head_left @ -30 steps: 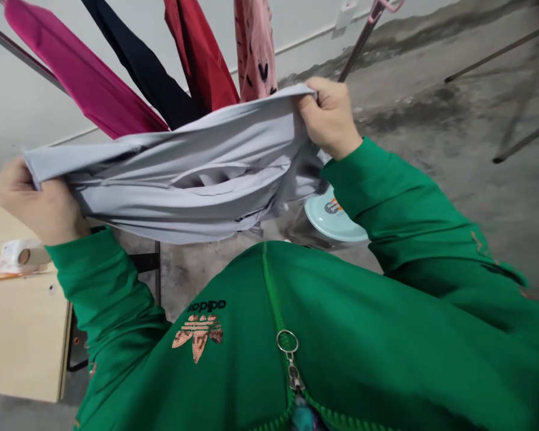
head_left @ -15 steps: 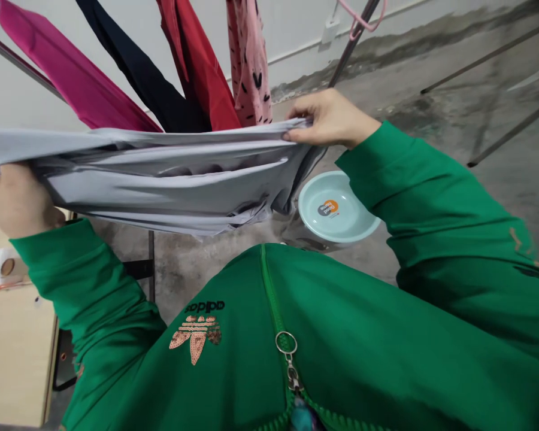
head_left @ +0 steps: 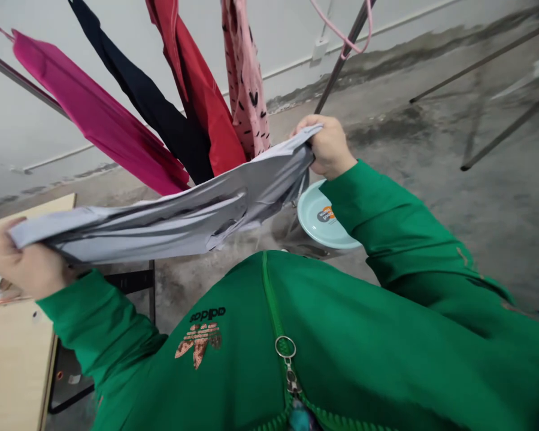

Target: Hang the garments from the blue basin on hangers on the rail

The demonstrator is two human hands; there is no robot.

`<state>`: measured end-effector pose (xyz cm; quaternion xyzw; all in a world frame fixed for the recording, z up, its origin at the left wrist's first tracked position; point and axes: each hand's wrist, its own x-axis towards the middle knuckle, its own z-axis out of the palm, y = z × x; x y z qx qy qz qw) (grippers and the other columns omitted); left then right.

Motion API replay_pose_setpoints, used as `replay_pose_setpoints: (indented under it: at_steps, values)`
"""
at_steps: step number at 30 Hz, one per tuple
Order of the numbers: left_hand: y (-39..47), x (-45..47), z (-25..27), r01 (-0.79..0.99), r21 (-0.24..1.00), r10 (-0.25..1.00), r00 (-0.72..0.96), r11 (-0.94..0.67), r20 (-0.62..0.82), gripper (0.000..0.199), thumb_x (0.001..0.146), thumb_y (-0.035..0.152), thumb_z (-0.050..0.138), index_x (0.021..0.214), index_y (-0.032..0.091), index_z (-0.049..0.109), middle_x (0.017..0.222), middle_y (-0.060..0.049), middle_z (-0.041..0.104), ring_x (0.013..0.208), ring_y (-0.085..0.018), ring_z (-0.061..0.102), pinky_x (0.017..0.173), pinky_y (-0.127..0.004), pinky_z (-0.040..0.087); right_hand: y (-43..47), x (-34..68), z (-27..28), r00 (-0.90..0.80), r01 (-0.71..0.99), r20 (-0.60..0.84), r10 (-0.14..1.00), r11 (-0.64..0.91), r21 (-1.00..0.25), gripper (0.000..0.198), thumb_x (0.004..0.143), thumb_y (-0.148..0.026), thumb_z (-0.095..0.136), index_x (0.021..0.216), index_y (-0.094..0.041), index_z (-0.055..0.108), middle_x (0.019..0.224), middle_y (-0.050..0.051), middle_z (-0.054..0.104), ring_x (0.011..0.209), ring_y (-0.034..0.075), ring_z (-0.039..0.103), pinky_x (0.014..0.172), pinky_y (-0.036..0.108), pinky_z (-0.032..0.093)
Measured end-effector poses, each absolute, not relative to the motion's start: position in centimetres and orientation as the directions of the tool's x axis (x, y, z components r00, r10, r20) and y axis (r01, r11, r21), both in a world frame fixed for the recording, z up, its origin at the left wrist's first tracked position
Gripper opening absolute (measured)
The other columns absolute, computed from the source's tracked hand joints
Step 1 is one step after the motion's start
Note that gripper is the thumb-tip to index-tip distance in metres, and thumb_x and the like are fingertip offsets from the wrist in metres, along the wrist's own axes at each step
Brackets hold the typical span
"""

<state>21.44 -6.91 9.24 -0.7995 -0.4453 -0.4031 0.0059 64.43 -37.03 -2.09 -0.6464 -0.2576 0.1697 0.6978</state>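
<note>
A light grey garment (head_left: 161,230) is stretched crosswise in front of me, creased into long folds; its exact kind is hard to make out. My left hand (head_left: 29,263) is closed around its left end, beside the wooden table. At the upper right, my right hand (head_left: 330,146) grips the other end, held higher than the left, so the cloth slopes upward to the right. Behind the cloth hang a magenta garment (head_left: 99,120), a dark navy garment (head_left: 144,90), a red garment (head_left: 206,102) and a pink patterned garment (head_left: 247,84).
A pale blue basin (head_left: 317,224) stands on the concrete floor below my right forearm, partly covered by the sleeve. A metal rack pole (head_left: 341,66) carries a pink hanger (head_left: 348,45). The wooden table (head_left: 13,365) is at the left. Thin metal legs (head_left: 507,134) stand at the right.
My left hand has moved down and slightly inward, and my right hand has also lowered. The grey garment now slants and looks narrower, showing more of the hanging clothes.
</note>
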Motion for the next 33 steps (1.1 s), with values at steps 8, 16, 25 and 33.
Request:
replay_pose_setpoints:
  at_steps: [8,16,25,33]
  values:
    - [-19.1,32.9,-0.4,0.348,0.573,0.461,0.886,-0.742,0.059,0.073,0.070,0.039,0.066,0.132,0.005,0.049,0.137,-0.020,0.055,0.129,-0.032,0.051,0.111,-0.046,0.039,-32.0,54.2,9.6,0.270,0.079,0.385,0.883,0.378,-0.922,0.010,0.068,-0.009,0.047,0.069,-0.014,0.055,0.065,-0.001,0.057,0.063,0.009,0.051,0.062,0.023,0.042]
    - [-21.0,33.7,-2.8,0.462,0.855,0.647,0.731,-0.235,-0.217,0.055,0.063,0.068,0.066,0.070,0.013,0.067,0.071,-0.008,0.070,0.078,-0.027,0.068,0.080,-0.039,0.056,-28.1,56.6,7.3,0.108,0.533,0.394,0.913,0.281,-0.798,0.020,0.068,0.002,0.039,0.067,-0.011,0.054,0.067,-0.001,0.057,0.067,0.008,0.049,0.063,0.020,0.038]
    - [-23.7,34.4,-2.2,0.361,0.915,0.362,0.890,-0.183,-0.279,0.063,0.077,0.074,0.051,0.095,0.020,0.076,0.107,-0.010,0.073,0.112,-0.032,0.063,0.105,-0.041,0.046,-34.3,67.5,6.2,-0.039,0.695,0.138,0.990,0.126,-0.708,0.034,0.084,-0.033,0.059,0.109,-0.011,0.064,0.106,0.010,0.068,0.093,0.016,0.062,0.084,0.026,0.047]
    - [-25.6,36.1,-0.7,0.384,0.892,0.312,0.900,-0.239,-0.304,0.046,0.079,0.061,0.059,0.086,0.020,0.078,0.102,-0.010,0.074,0.117,-0.032,0.059,0.109,-0.043,0.042,-31.8,84.2,8.3,0.812,0.579,0.393,0.432,-0.502,-0.643,0.067,0.076,-0.034,0.068,0.130,0.000,0.047,0.116,0.027,0.059,0.115,0.035,0.054,0.098,0.052,0.041]
